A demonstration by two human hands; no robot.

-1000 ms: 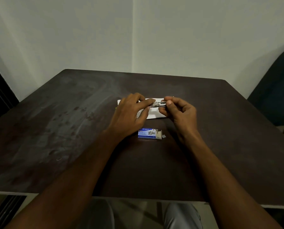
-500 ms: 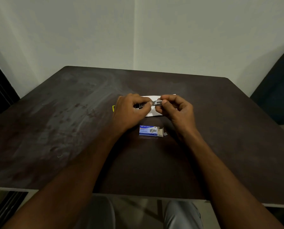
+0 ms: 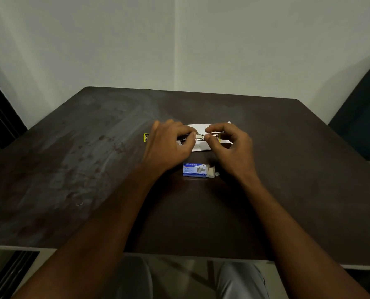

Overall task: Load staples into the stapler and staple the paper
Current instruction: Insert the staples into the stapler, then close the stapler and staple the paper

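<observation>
At the middle of the frame, on the dark table (image 3: pixel 72 169), we see the stapler (image 3: pixel 201 137) lying opened out flat across the white paper (image 3: pixel 201 127), its metal channel running left to right. Compared with a second ago, when both our hands were bunched over its middle, the hands have drawn a little apart, and more of the stapler shows: the bright metal strip between the fingertips and a yellow end (image 3: pixel 146 137) poking out left of the left hand. The view has also tipped, so everything sits slightly higher in the frame than before.

Much stays hidden. The left hand (image 3: pixel 169 147) covers the stapler's left half, and the right hand (image 3: pixel 229 145) covers its right end and part of the paper. Whether staples already sit in the channel we cannot make out.

Our left hand is curled, thumb and forefinger pinching the stapler at its middle. Our right hand is likewise curled, thumb and forefinger nipped on the metal strip just right of centre.

Just below, between the wrists, lies the blue staple box (image 3: pixel 194 169), its end flap open to the right.
</observation>
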